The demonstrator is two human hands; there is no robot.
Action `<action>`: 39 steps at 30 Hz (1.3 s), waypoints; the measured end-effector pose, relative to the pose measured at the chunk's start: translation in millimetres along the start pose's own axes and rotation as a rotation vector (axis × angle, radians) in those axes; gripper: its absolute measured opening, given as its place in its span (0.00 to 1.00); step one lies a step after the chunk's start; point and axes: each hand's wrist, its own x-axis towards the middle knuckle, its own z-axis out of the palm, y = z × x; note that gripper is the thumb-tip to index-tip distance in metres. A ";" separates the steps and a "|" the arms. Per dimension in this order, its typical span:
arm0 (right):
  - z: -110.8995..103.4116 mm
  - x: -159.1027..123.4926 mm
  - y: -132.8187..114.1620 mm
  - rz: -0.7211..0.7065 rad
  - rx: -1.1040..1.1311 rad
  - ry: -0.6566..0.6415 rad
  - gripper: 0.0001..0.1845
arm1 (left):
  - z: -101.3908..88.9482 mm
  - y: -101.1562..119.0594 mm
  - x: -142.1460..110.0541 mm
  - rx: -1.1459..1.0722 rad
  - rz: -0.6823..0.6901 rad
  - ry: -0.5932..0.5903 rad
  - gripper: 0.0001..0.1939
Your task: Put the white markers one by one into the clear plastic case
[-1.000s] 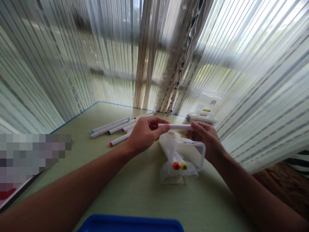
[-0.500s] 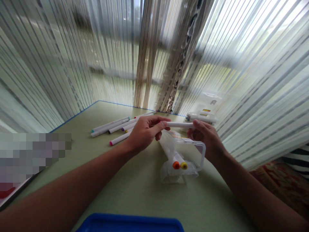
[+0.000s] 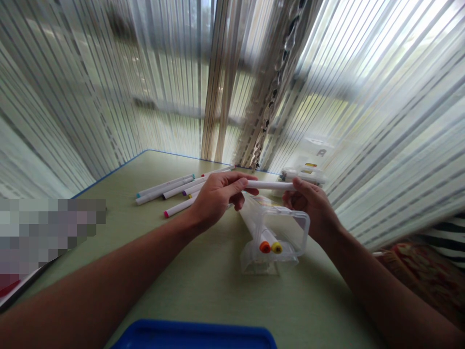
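Note:
A white marker (image 3: 271, 185) is held level between my two hands, above a clear plastic case. My left hand (image 3: 221, 194) pinches its left end between thumb and fingers. At the other end, the thumb and fingers of my right hand (image 3: 308, 198) are closed on it; the marker's tips are hidden. The clear case (image 3: 259, 218) lies below with its near end open. Inside are an orange-ended marker (image 3: 265, 247) and a yellow-ended marker (image 3: 276, 247). Left of my left hand, several white markers (image 3: 169, 186) with coloured ends lie loose on the table.
The pale green table (image 3: 203, 291) has a blue edge. A blue tray (image 3: 196, 334) is at the front. Behind my right hand stands another clear case (image 3: 303, 175), by the striped curtain (image 3: 174, 97). A pixelated area covers the far left. Patterned cloth (image 3: 425, 271) is at right.
My left hand has shifted slightly left along the marker, so a little more of its white barrel shows. The case and loose markers stay in place.

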 end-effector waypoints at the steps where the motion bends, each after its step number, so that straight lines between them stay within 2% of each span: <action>1: -0.1 -0.1 -0.1 -0.003 0.001 0.002 0.22 | -0.2 -0.3 0.1 -0.006 -0.005 0.000 0.13; 17: -2.8 -0.1 1.1 -0.056 -0.033 -0.038 0.15 | -0.8 -4.1 3.8 0.105 0.036 0.063 0.13; 39: 0.7 -5.7 -0.8 -0.055 -0.078 -0.053 0.14 | -1.9 -5.0 2.4 0.199 0.038 0.076 0.17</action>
